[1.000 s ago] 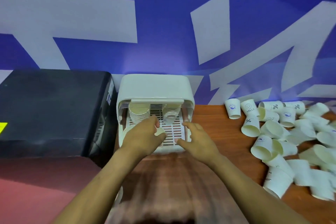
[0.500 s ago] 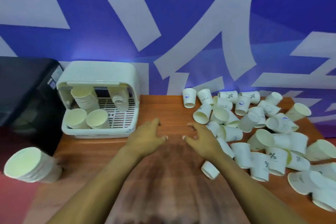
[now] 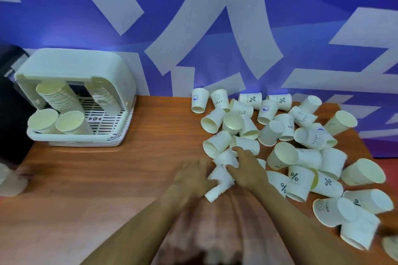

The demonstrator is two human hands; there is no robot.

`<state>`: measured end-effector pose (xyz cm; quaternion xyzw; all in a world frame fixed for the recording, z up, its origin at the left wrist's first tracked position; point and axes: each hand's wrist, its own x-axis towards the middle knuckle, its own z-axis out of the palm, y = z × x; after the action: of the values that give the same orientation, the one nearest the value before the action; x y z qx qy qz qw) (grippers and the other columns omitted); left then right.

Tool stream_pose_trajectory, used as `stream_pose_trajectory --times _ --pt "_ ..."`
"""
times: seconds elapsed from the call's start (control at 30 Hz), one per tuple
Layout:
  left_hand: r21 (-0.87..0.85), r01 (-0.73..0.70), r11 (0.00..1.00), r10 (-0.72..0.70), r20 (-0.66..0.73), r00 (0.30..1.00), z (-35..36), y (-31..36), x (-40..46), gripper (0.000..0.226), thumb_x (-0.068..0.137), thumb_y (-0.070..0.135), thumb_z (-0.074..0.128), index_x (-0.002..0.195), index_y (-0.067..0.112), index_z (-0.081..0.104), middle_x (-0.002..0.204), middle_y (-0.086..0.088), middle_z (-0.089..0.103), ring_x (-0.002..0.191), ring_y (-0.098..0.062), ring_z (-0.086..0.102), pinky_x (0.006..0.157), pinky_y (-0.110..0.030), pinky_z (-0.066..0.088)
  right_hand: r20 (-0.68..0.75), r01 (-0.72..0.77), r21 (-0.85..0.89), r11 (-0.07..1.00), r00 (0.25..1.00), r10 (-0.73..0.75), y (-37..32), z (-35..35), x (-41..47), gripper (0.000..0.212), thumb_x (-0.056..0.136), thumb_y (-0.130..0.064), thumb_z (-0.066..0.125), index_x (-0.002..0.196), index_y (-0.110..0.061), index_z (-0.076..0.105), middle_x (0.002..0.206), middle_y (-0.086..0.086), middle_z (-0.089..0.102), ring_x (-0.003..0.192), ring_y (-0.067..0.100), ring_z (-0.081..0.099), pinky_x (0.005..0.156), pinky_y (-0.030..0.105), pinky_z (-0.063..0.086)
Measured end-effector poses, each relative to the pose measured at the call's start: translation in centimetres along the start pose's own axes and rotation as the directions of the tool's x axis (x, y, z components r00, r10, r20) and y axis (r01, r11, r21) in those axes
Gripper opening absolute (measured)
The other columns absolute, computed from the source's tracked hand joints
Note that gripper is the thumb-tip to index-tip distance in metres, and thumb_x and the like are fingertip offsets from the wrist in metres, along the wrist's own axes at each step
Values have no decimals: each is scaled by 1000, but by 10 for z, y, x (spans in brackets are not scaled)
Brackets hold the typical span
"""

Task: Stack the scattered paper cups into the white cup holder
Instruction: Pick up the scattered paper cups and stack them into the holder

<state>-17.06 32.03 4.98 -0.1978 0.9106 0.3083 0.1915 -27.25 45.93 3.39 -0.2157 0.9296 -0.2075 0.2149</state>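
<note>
Both hands, left (image 3: 193,178) and right (image 3: 247,170), grasp lying cups (image 3: 221,176); the fingertips are blurred, partly hidden.

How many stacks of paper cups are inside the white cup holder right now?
4: two tilted stacks at the back, two at the front left of the white plastic cup holder. More may be hidden.

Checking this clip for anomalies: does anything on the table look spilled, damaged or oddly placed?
Nothing looks damaged. The loose paper cups lie jumbled on the table's right side, most tipped over, as the task expects. In the white cup holder, two cup stacks lean at an angle. Both hands are at the pile's near edge.
</note>
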Motion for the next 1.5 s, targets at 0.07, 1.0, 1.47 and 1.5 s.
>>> stream_pose_trajectory --times 0.07,1.0,1.47,1.5 --pt "-10 22 1000 -22 7 1000 14 2 7 57 82 53 58 129 25 43 127 2 54 116 -23 49 86 -32 38 0 14 -32 999 1000 -14 6 7 4 60 88 -40 57 141 -22 33 128 7 48 117 26 49 90 41 45" --pt "-133 136 982 -159 -181 971 -22 -38 -8 76 78 44 69 137 19 29 134 -5 45 115 -27 52 93 -38 45 9 0 40 999 1000 0 -14 -21 15 81 74 -46 67 142 -25 31 129 3 55 118 23 52 90 37 45" --pt "-153 -52 987 6 -289 957 -122 -104 -58 60 70 44 73 114 25 37 118 3 50 101 -20 52 80 -33 46 -169 169 204 964 976 -136 -141 -12 -8 82 68 -39 74 139 -25 36 129 -5 48 112 16 52 90 32 46" --pt "-156 -62 986 14 -292 956 -131 -115 -63 65 70 44 73 121 26 37 122 2 49 105 -20 52 84 -34 47 -167 177 216 960 976 -142 -157 -8 -10 83 67 -39 74 139 -27 34 128 -6 50 111 15 53 90 33 48"
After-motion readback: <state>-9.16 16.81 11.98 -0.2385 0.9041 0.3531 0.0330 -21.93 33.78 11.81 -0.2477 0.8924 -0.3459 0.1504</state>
